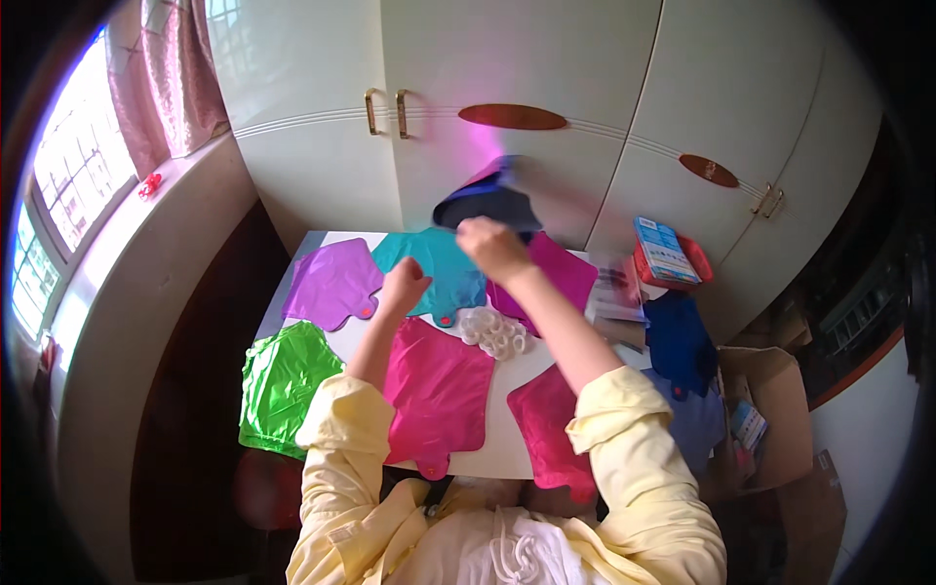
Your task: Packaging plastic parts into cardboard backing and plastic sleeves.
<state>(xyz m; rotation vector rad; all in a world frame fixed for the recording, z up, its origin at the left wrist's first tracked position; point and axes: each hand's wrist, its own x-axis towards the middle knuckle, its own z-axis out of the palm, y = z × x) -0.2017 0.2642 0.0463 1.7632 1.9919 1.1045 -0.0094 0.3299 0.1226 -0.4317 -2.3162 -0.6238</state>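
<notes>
The right hand (495, 249), just above the centre of the frame, is closed in a pinch on the lower edge of a dark blue pouch (487, 200), which rises blurred above the far edge of the surface (507, 390), its long axis running up from the fist toward the cupboard doors (517, 78). The left hand (403, 286) lies lower left of it, fingers curled loosely together, resting by the teal pouch (429, 258), apart from the blue one.
</notes>
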